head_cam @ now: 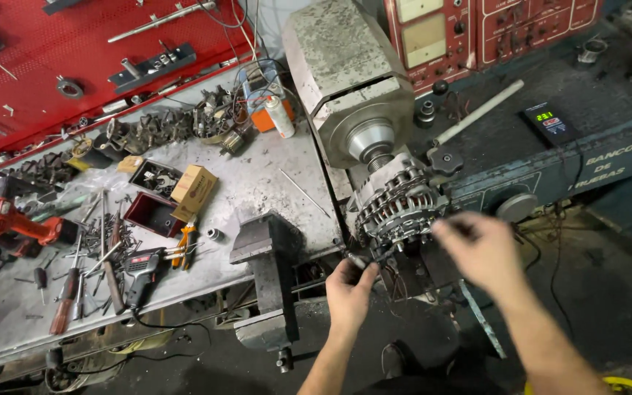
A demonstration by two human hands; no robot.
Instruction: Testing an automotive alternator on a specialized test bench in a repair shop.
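Note:
A silver alternator [398, 199] with open cooling slots is mounted on the grey test machine [345, 73], under its round drive hub. My left hand [350, 289] is below the alternator's lower left, fingers pinched on a thin tool or lead [356, 260] that reaches toward the alternator's underside. My right hand [480, 250] is blurred, just right of the alternator, fingers bent toward its housing; whether it grips anything is unclear. Dark wires hang under the alternator between my hands.
A black bench vise [266, 252] stands left of my left hand. The metal workbench [257, 183] carries screwdrivers, pliers, a red drill [9, 219], a heat gun [137, 272] and small boxes. A long lever [477, 113] and a digital meter [548, 121] lie at right.

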